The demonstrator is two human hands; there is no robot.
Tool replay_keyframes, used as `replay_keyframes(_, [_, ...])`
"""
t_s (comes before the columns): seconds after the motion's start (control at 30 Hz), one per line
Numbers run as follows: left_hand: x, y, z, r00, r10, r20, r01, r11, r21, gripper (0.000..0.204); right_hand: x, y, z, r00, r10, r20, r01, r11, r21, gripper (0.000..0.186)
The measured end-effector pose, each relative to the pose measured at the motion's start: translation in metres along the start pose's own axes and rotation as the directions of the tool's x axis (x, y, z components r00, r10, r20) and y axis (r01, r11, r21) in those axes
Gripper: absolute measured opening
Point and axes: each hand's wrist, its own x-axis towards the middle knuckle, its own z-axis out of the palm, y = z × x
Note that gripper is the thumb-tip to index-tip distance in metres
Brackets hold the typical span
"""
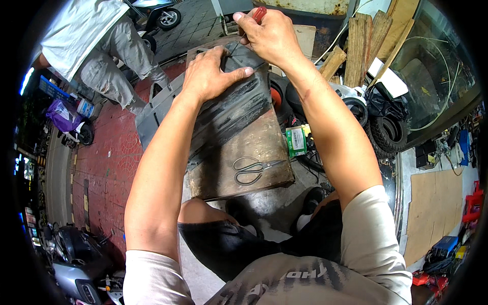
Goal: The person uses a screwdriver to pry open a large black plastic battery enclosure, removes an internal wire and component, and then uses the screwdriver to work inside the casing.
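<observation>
A large black moulded plastic part (229,114), scuffed along its ribs, lies at a slant on a worn wooden bench top (223,157). My left hand (209,76) rests on its far portion, thumb spread wide and fingers over the surface. In my right hand (273,36), closed at the far edge, is a screwdriver (260,14) with a red handle. Its thin shaft slants down toward the plastic near my left fingers, but I cannot tell whether the tip touches. Scissors (249,172) with dark looped handles lie on the bench nearer me.
A person (109,56) in light clothes stands at the far left on red paving. Right of the bench are a green-and-white box (296,141), cables, tyres (389,134) and upright wooden planks (359,51). A motorbike (81,264) stands at lower left.
</observation>
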Motion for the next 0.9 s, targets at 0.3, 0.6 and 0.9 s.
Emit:
replay_keyframes(0.3, [-0.002,-0.005,0.005,0.992,0.105,-0.071,-0.104,0.995,0.008,0.083,-0.014,-0.012,-0.020,0.993,0.122,-0.002,-0.120,0.981,0.149,0.047])
replay_keyframes(0.6, [-0.013,0.009,0.002,0.951,0.282,-0.129,-0.255,0.948,0.193,0.058,-0.030,-0.014,-0.039,0.980,0.198,0.004,-0.192,0.946,0.262,0.041])
replay_keyframes(0.9, [-0.016,0.020,0.006,0.958,0.248,-0.143,-0.217,0.954,0.206,0.054,-0.042,-0.011,-0.049,0.954,0.293,-0.063,-0.222,0.832,0.509,0.040])
